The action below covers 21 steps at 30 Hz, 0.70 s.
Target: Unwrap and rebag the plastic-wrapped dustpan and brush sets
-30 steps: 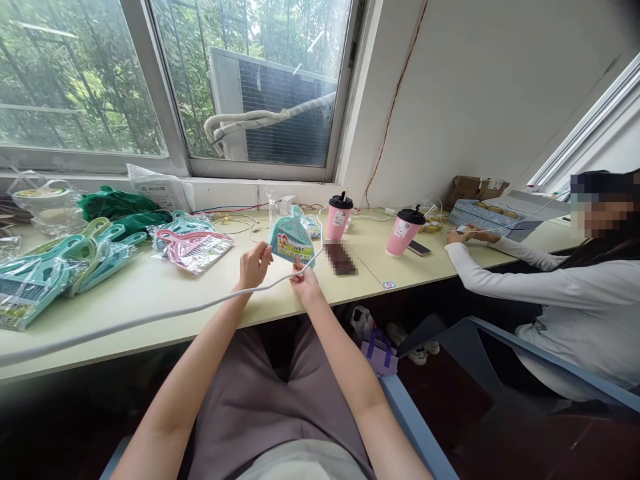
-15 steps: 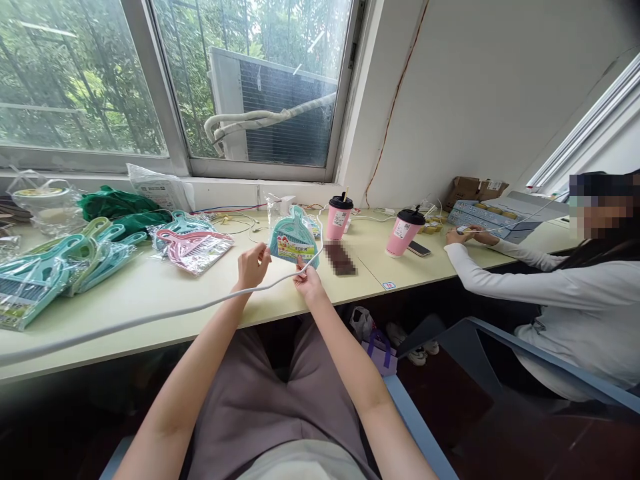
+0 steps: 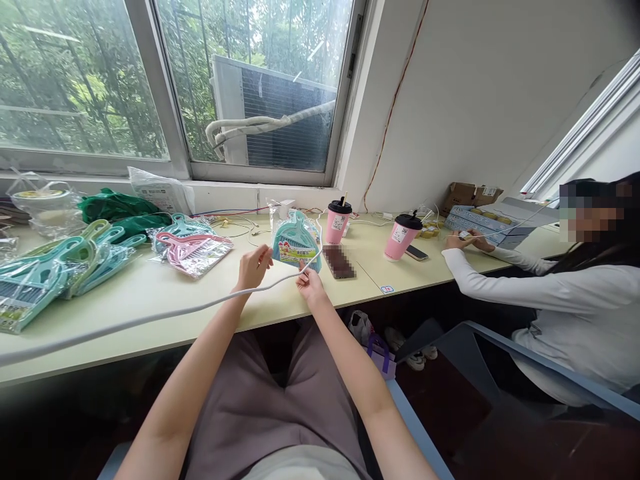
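A teal mini dustpan and brush set [image 3: 294, 239] with a colourful printed card stands tilted up at the table's edge. My right hand [image 3: 311, 285] grips its lower edge, thumb in front. My left hand [image 3: 255, 268] is closed beside the set's left edge, fingertips pinched together; whether they hold a bit of clear wrapping I cannot make out. A white cable [image 3: 235, 293] passes in front of the set, close to my right thumb.
Bagged teal sets [image 3: 47, 277] and a pink set [image 3: 193, 248] lie left. Beyond the dustpan are a pink cup [image 3: 338, 223], another pink cup [image 3: 401, 239] and phones. A co-worker [image 3: 565, 293] sits at right, handling a small item by a blue box [image 3: 483, 225].
The dustpan set has shifted slightly down and right, and my right thumb now sits lower on it. My left hand stays closed near its left edge.
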Tool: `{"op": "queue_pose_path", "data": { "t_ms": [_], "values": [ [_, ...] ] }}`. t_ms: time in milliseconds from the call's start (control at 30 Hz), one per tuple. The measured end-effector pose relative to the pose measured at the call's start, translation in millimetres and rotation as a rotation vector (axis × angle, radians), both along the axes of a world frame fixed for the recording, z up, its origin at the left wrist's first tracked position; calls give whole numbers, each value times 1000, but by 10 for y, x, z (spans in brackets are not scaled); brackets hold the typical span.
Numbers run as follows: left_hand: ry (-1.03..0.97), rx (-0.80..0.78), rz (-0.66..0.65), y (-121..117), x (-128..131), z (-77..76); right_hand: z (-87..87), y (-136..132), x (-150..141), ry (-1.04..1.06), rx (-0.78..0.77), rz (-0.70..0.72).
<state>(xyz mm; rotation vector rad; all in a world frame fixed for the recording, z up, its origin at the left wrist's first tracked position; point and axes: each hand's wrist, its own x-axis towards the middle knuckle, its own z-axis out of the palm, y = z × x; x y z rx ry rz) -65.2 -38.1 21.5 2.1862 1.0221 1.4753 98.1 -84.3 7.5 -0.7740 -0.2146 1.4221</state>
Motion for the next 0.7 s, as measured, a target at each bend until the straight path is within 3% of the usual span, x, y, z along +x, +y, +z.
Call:
{"op": "queue_pose_path", "data": {
  "t_ms": [167, 267, 467, 700],
  "values": [
    [-156, -204, -224, 62, 7, 41, 3, -9, 27, -4, 13, 37],
    [-178, -213, -221, 73, 9, 54, 6, -16, 31, -1, 22, 37],
    [-115, -146, -105, 89, 2, 6, -2, -12, 19, -30, 39, -1],
    [189, 42, 297, 104, -34, -41, -25, -13, 61, -2, 47, -28]
  ]
}}
